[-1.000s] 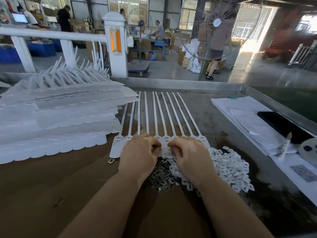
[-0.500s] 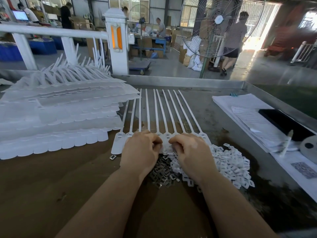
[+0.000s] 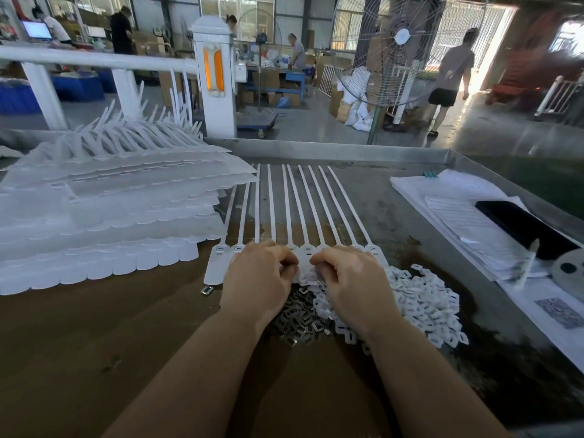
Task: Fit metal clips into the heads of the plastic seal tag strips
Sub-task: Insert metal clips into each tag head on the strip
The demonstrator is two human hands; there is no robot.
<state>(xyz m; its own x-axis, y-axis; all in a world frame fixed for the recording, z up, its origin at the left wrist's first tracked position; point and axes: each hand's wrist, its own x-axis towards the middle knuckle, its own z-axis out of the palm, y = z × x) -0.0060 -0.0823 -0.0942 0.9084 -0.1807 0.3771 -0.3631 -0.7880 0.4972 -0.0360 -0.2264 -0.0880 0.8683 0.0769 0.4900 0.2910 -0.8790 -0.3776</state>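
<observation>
Both hands work at the frame's centre: left hand (image 3: 257, 273) and right hand (image 3: 350, 279) curl over the strip heads (image 3: 306, 250), clips pile (image 3: 297, 317) just below; their grip's contents stay hidden.

no legible txt anywhere; print on the paper sheets (image 3: 467, 213) is too small & blurry to read.

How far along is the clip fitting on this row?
Done: cannot tell; no fitted clip shows. In hand: left hand and right hand curl over the white plastic seal strip row. Left: grey metal clip pile, big stack of white strip sheets.
</observation>
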